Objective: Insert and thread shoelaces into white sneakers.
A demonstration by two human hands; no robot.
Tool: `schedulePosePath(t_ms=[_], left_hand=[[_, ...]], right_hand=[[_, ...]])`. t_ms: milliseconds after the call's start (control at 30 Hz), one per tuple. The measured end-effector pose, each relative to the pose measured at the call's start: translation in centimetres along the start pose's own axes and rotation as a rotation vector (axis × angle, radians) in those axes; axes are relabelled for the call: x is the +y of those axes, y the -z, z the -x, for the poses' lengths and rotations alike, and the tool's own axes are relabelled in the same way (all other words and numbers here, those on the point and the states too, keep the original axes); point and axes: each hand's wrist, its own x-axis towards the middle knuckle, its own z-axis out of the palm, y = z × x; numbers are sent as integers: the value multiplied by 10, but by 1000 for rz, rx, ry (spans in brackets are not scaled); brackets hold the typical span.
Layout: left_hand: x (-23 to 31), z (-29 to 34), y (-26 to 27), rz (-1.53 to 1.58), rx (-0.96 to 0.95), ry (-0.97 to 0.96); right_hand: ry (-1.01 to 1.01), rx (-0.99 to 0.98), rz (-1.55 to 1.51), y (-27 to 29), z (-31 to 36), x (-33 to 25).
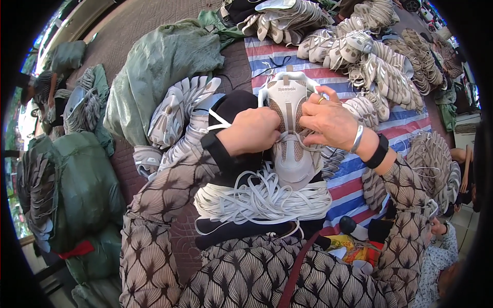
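Observation:
A white and grey-brown sneaker upper point(293, 110) lies toe toward me over my lap, tongue standing up. A thin white shoelace point(294, 135) crosses its front between my hands. My left hand point(252, 131) is closed at the upper's left edge, fingertips curled in; a loose white lace end sticks out beside it. My right hand point(328, 120) pinches at the right edge, thumb and forefinger together, with a lace loop under the fingers. Exactly what each set of fingertips grips is partly hidden. Just below the toe, a big bundle of white laces point(262, 197) rests on my lap.
Stacked shoe uppers point(172, 115) sit to my left by a green sack point(167, 61). More piles of uppers point(380, 77) cover a striped red, white and blue sheet point(349, 179) at right. Another green sack point(84, 179) stands far left. A person's patterned sleeve point(439, 262) shows lower right.

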Motion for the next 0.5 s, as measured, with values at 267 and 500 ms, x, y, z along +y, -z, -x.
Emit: schedulePosePath(t_ms=[267, 500], left_hand=[[-3, -28, 2, 120, -243, 207], [8, -12, -6, 495, 54, 431]], right_hand=[[-13, 28, -43, -5, 4, -1], [-10, 13, -89, -2, 13, 6]])
